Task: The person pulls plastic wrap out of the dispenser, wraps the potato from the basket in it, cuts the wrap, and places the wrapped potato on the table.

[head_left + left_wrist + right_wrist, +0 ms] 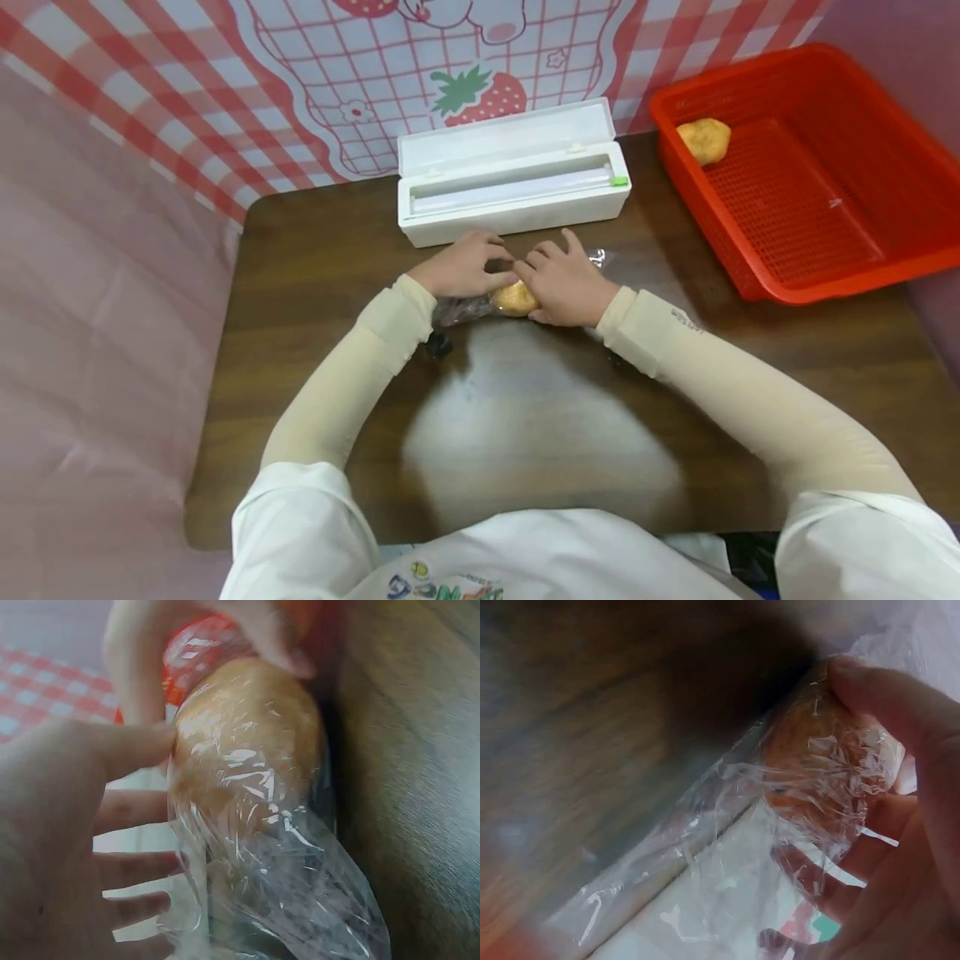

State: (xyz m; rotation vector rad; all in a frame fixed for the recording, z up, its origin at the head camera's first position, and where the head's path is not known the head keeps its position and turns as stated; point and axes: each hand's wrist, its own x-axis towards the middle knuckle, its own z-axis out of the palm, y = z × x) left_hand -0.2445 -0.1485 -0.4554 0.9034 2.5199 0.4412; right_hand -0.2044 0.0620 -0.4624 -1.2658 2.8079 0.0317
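A golden-brown bread roll (pixel 514 298), wrapped in clear cling film (pixel 300 900), lies low over the table between both hands. My right hand (pixel 568 283) grips its right end; in the right wrist view the thumb crosses the roll (pixel 802 746) and the fingers pass round the other side. At the left, my left hand (pixel 465 265) touches the wrapped roll with its thumb, the other fingers spread loosely along the film. Crumpled film trails out from the roll's left end, and more sticks out beyond the right hand.
Behind the hands stands a white film dispenser box (pixel 517 212) with its lid raised and a roll inside. A red plastic basket (pixel 738 242) at the right holds one similar yellowish piece (pixel 705 140). A checked strawberry cloth (pixel 300 92) hangs behind the brown table (pixel 300 367).
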